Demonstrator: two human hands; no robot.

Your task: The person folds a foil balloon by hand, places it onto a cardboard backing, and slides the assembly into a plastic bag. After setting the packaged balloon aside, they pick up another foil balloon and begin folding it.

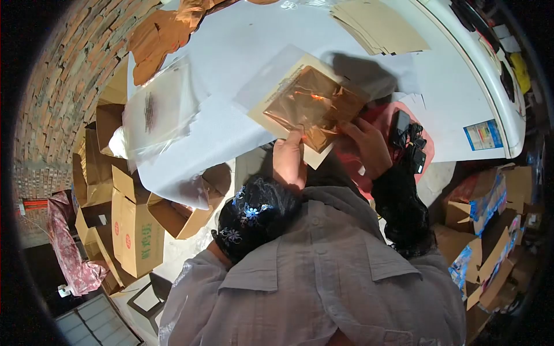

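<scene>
My left hand (288,158) pinches the lower edge of a shiny copper-brown folded piece (314,101), its thumb lying on top. This piece, thin and film-like, lies over a cream card (262,112) whose corners stick out around it. Fingers of my right hand (370,147) are closed on the right edge of the same piece. A clear plastic bag (254,83) shows behind the card at the upper left, overlapping it in this view. The card is tilted above the white table (231,40), near its front edge.
Clear plastic bags (164,106) lie stacked on the left. Cream cards (378,26) are piled at the back, brown sheets (158,40) at the back left. A red bag (395,112) and black cables (412,144) sit right of my hands. Cardboard boxes (135,230) stand on the floor.
</scene>
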